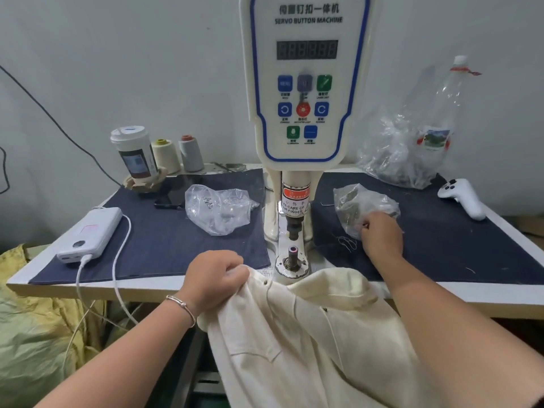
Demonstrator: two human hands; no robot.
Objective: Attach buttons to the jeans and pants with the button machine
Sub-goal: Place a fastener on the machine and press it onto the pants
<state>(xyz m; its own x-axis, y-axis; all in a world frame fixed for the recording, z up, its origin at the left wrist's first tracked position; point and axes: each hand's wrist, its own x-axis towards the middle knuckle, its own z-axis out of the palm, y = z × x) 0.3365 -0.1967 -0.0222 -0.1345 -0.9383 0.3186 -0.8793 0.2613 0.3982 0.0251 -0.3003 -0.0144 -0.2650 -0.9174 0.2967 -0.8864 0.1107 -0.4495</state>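
- Left hand (216, 278) clenches a bunched edge of the cream pants (294, 334) at the desk's (147, 288) front edge.
- Right hand (381, 235) reaches into a small plastic bag of buttons (353, 201), fingertips pinching inside it.
- Button machine (300, 83) stands between the hands, pants just below its post.

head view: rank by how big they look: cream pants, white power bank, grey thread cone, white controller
1. cream pants, nearest the camera, so that helps
2. white power bank
3. white controller and grey thread cone look alike; unranked
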